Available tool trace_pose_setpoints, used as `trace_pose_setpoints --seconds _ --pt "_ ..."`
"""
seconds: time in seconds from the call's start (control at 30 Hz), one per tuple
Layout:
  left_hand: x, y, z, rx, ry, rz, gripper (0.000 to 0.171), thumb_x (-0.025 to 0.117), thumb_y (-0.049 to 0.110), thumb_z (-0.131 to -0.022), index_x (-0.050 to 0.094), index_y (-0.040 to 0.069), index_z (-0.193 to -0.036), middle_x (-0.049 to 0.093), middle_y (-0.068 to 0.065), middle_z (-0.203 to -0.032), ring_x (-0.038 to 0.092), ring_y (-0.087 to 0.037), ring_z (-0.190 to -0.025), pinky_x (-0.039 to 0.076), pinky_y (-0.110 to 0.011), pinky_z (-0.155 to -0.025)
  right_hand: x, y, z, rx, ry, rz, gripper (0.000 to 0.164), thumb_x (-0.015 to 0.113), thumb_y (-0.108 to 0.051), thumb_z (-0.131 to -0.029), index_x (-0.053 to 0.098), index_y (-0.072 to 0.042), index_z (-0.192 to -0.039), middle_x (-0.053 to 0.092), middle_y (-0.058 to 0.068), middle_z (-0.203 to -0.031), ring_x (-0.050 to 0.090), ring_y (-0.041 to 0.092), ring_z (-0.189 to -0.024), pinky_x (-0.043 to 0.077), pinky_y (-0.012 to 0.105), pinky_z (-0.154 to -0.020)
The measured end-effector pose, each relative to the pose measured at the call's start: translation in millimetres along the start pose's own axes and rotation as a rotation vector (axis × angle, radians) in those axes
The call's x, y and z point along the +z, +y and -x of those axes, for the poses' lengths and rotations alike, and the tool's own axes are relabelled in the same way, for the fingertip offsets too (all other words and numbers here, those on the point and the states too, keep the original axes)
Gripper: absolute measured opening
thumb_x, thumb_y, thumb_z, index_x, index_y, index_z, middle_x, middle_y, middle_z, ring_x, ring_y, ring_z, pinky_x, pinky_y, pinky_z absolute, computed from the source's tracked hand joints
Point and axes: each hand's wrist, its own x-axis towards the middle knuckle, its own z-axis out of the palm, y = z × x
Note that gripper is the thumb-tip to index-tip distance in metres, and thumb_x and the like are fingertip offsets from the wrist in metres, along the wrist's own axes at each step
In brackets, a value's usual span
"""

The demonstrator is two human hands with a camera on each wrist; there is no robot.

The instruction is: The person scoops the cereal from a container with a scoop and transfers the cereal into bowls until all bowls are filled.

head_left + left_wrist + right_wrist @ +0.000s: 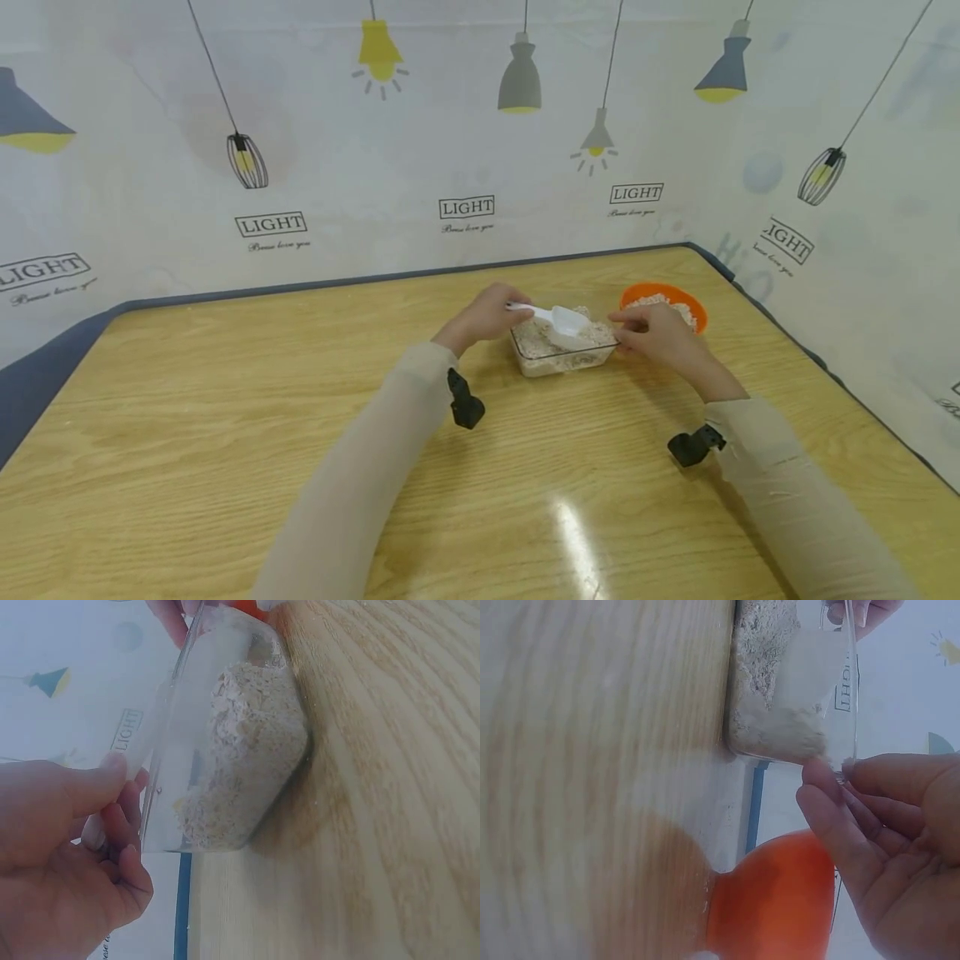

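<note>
My left hand (486, 317) pinches the handle of a white plastic scoop (568, 322). The scoop's head lies over a clear rectangular container (564, 363) of pale flakes that look like oats (255, 735). In the left wrist view, thumb and curled fingers of the left hand (75, 847) close round the handle beside the container's rim. At the container's right end, my right hand (663, 342) pinches the rim corner between thumb and fingers, seen closely in the right wrist view. Behind that hand stands an orange bowl (651, 290) holding similar flakes, partly hidden by it.
Everything stands on a wooden table (225, 433), towards its back right. A pale wall cloth (360, 167) printed with lamps rises behind the table's far and right edges. Light glares off the table's front.
</note>
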Motion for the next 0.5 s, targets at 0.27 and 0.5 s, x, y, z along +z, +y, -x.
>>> trace_pose_setpoints --seconds 0.27,0.5 --pt "-2.8 -5.7 3.3 -0.022 0.024 0.037 0.030 0.051 0.014 -0.096 0.058 -0.003 -0.119 0.058 -0.015 -0.118 0.054 -0.024 -0.107 0.045 -0.033 -0.089 0.0 -0.1 1.6 -0.005 0.001 -0.012 0.035 0.057 -0.003 -0.090 0.053 0.010 -0.122 0.062 0.019 -0.086 0.061 0.032 -0.074 0.052 0.032 -0.061" --pt "-4.9 -8.8 5.3 -0.023 0.049 0.062 0.030 0.051 0.015 -0.095 0.059 -0.002 -0.119 0.058 -0.015 -0.119 0.053 -0.024 -0.109 0.044 -0.033 -0.090 0.4 2.5 1.8 -0.003 -0.003 -0.030 0.035 0.056 -0.005 -0.091 0.052 0.009 -0.124 0.061 0.019 -0.087 0.061 0.031 -0.075 0.053 0.033 -0.063"
